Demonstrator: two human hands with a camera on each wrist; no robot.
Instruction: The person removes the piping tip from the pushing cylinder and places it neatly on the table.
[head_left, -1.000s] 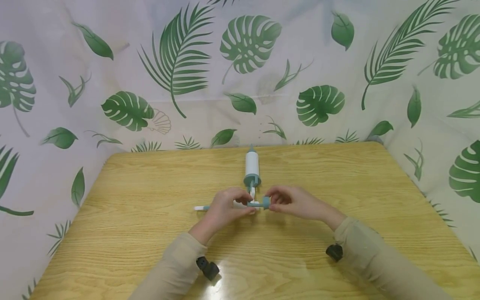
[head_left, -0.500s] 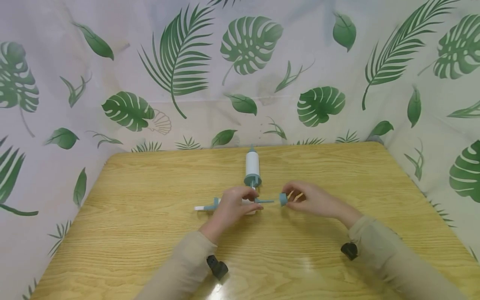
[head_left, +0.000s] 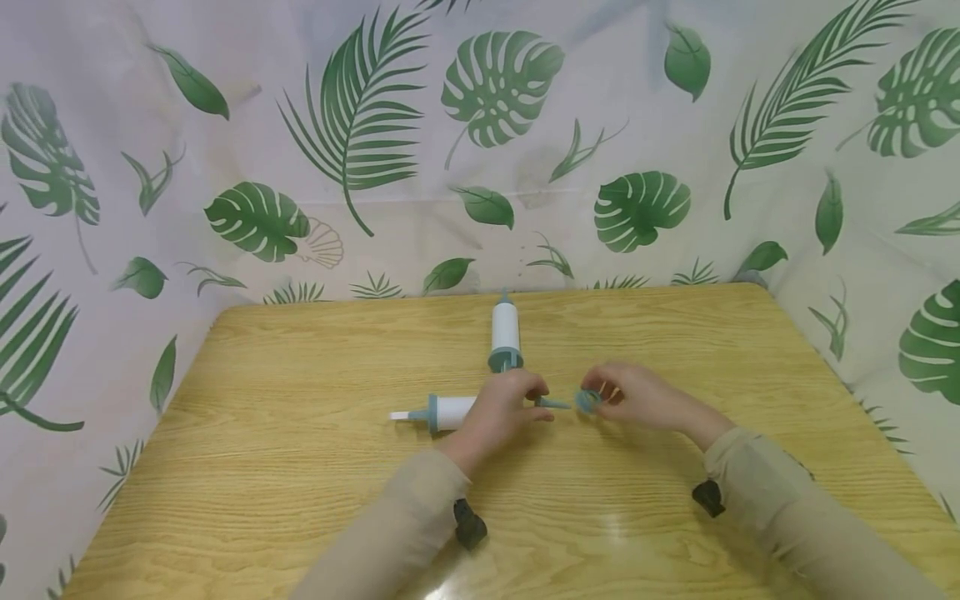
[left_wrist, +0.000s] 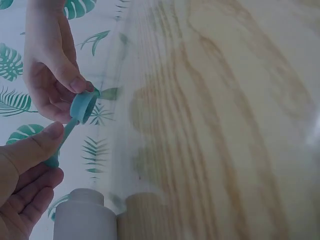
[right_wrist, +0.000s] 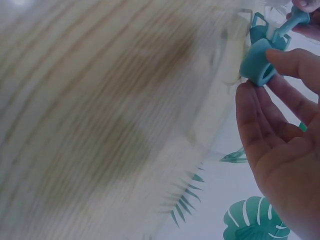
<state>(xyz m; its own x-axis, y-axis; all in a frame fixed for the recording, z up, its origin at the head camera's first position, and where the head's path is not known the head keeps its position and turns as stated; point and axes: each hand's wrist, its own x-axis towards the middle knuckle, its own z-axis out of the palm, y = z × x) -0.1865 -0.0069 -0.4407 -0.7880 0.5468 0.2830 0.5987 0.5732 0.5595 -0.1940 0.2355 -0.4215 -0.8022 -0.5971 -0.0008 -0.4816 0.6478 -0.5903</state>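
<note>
In front of a white-barrelled far tube (head_left: 506,327), its teal tip pointing away from us, a person works with both hands above a wood-grained table (head_left: 300,350). We see the left hand (head_left: 501,412), just nearer to us than the far tube's teal flange, pinching a slim teal nozzle (head_left: 553,404) between thumb and fingers, the exposed end directed to the right. The right hand (head_left: 637,398), nearer to us than the far tube and to its right, grips a teal ring (right_wrist: 254,61) by thumb and fingertips. Nozzle and ring sit just beside each other; from the head view we make out a slight gap between them. To the far tube's left and nearer to us, a second tube (head_left: 453,412) lies on its side, flange and white end to the left, its other end hidden behind the left hand; we cannot tell whether the two touch. Beige sleeves (head_left: 780,508) reach in from our side of the far tube, and beyond it we see a pale backdrop (head_left: 525,242) printed with green leaves.
</note>
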